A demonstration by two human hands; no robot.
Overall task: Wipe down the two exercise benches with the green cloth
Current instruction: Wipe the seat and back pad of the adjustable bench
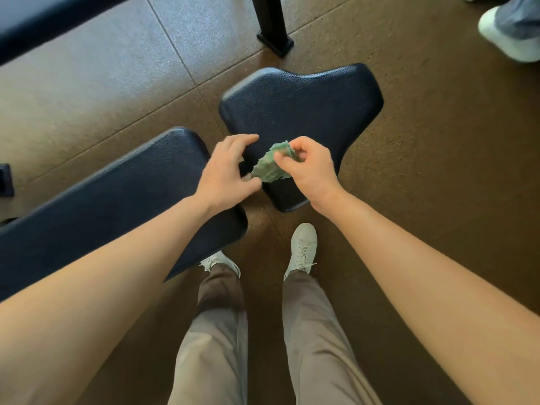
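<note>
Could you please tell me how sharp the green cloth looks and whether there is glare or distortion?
In the head view, the green cloth is slightly soft-edged, a pale sheen glares on the floor at top, and wide-angle stretch enlarges the forearms.

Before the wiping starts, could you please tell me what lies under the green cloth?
Below the crumpled green cloth, pinched by the right hand, lies the dark blue padded bench seat; the covered patch is hidden.

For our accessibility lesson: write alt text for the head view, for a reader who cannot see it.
A person's right hand pinches a crumpled green cloth over a dark bench seat; the left hand hovers beside it.
</note>
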